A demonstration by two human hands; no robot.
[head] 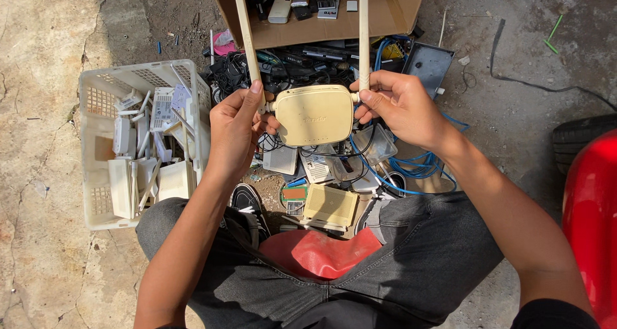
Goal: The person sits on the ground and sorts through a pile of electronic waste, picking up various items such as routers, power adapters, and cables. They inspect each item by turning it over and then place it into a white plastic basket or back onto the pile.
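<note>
Router (313, 114), yellowed and two-antennaed, sits between my hands above the lap, over a heap of cables and gutted boxes. I judge the work goes best if I keep the body level and grip each antenna low at its hinge, not up the shaft. My left hand (232, 128) curls shut around the left antenna (247, 33) base, thumb pressed up along it; my right hand (400, 105) pinches the right antenna (364, 33) base, fingers closed. Farther left stands a white crate (96, 85) of router parts, beyond, a cardboard box (392, 11) of devices.

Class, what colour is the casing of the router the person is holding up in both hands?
The router is yellowed cream, seen best in the head view, held between the left hand and right hand.
</note>
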